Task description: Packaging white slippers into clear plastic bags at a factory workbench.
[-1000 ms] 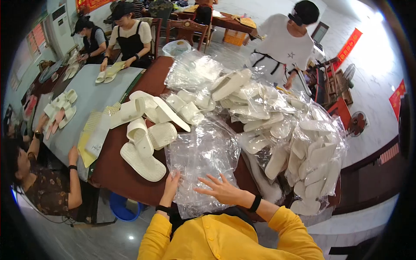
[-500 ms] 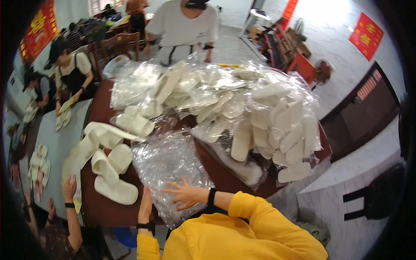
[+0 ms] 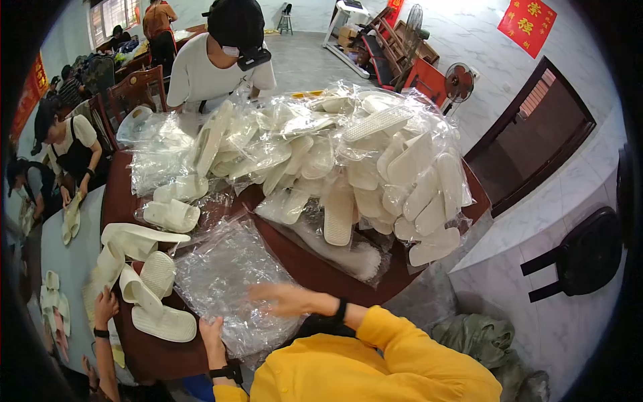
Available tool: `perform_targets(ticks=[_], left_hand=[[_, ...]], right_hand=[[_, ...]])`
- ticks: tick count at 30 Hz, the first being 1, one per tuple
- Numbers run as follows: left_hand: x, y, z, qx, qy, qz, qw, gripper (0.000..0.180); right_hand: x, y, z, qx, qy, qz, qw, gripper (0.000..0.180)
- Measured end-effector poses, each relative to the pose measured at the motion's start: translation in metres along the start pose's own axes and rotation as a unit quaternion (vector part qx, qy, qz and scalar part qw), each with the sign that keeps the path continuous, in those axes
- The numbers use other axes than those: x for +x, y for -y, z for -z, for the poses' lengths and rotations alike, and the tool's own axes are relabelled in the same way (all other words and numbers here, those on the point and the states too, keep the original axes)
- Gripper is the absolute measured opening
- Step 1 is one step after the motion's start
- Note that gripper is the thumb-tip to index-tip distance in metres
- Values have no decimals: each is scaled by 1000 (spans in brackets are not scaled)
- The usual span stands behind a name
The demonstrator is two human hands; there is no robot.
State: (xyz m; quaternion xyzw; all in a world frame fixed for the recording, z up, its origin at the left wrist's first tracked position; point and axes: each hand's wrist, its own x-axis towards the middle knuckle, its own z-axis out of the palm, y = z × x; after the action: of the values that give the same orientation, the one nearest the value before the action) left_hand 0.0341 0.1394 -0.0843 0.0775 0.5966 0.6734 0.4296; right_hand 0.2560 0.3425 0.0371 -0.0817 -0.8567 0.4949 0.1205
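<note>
A flat pile of clear plastic bags (image 3: 231, 278) lies before me near the table's front edge. My left hand (image 3: 213, 340) is at the pile's near left corner, its fingers closed on the edge of a bag. Over the right part of the pile is my right hand (image 3: 284, 299), smeared by motion, so its fingers do not show clearly. Left of the bags sit loose cream slippers, among them a slipper (image 3: 164, 323) lying sole-down and another slipper (image 3: 159, 275) behind it. Bagged slippers (image 3: 338, 214) are heaped across the far side.
The brown table (image 3: 161, 362) has a curved right edge. A person in white (image 3: 201, 74) stands across it. At left, another person's hand (image 3: 105, 305) touches a slipper beside a pale table (image 3: 74, 251). A black chair (image 3: 589, 251) and a green sack (image 3: 479, 342) are at right.
The view has turned to the right, so the scene shifts left. My left hand has closed on the bag edge; my right hand sweeps over the bags. The neighbour's hand has come to a slipper.
</note>
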Motion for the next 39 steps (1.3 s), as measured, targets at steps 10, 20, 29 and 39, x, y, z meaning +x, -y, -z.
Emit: perform_targets(ticks=[10,20,29,39], left_hand=[[-30,-24,-8,-66,6,5,998,53],[-75,-24,47,-78,-64,-30,994,55],[-132,-42,95,-16,-158,-63,985,56],[-161,-26,94,-39,-192,-6,981,61]], right_hand=[[-85,-92,112,224,-614,-362,665,60],[-31,6,37,231,-281,-271,891,57],[-51,-7,48,229,-393,-276,847,38],[103,116,127,-274,-233,38,932,21]])
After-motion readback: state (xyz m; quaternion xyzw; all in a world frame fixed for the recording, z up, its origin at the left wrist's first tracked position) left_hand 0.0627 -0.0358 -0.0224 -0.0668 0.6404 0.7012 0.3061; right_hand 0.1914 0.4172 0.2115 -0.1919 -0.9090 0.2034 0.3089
